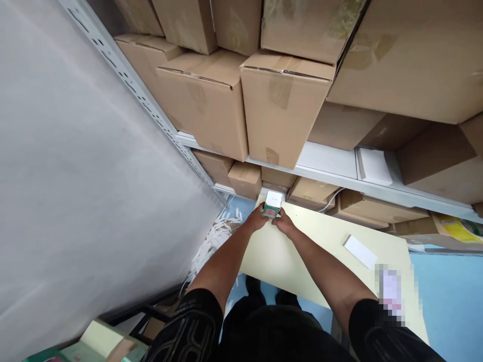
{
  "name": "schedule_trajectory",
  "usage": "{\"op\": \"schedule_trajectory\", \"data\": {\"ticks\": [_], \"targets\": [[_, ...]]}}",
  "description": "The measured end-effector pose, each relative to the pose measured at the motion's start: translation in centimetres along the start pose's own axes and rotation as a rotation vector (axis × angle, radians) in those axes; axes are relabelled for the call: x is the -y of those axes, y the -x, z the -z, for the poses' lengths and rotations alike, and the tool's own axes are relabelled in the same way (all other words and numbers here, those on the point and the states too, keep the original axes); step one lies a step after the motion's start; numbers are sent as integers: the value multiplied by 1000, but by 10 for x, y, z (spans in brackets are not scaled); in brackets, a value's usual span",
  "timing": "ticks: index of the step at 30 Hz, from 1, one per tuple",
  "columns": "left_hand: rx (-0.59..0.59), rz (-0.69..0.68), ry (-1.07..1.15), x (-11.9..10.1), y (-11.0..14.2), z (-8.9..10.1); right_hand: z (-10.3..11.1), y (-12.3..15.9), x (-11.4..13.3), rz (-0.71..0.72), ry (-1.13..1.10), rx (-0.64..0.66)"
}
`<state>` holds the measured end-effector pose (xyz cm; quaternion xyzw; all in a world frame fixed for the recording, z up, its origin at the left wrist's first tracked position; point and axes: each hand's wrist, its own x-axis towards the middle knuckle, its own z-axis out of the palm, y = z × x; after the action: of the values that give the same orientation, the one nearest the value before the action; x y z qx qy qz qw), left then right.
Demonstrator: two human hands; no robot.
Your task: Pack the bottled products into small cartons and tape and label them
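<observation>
Both my arms reach forward over the pale yellow table (264, 251). Between my hands, near the table's far left corner, is a small box (272, 205) with a white top and a green and pink front side. My left hand (257, 218) is closed on its left side, and my right hand (283, 221) grips it from the right. The fingertips are partly hidden behind and beneath the box. Farther right on the table lies a flat white box (359, 251), touched by neither hand.
Metal shelves (332, 176) packed with cardboard boxes (283, 105) rise beyond the table. A grey wall (94, 176) stands at left. White paper scraps (213, 239) litter the floor beside the table. A blurred-out item (392, 291) lies at the table's right end.
</observation>
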<state>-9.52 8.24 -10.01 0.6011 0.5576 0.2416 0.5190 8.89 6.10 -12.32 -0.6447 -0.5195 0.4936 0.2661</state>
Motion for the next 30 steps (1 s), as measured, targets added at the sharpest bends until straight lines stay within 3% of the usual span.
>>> {"op": "schedule_trajectory", "data": {"ticks": [4, 8, 12, 17, 20, 24, 30], "targets": [[31, -12, 13, 3, 7, 3, 11, 14, 3, -67, 20, -61], [-6, 52, 44, 11, 30, 7, 30, 56, -2, -124, -29, -94], [-89, 127, 64, 28, 76, 9, 50, 117, -22, -169, -174, -68], [-167, 176, 44, 44, 156, -2, 68, 176, -44, -233, -205, -35], [-231, 218, 34, 48, 203, -21, 75, 190, -50, -214, -137, 84], [-354, 290, 53, 43, 257, -63, 82, 193, -53, -91, -28, 241], [-587, 318, 102, 8, 327, -132, 98, 201, -55, 99, 37, 362]]}}
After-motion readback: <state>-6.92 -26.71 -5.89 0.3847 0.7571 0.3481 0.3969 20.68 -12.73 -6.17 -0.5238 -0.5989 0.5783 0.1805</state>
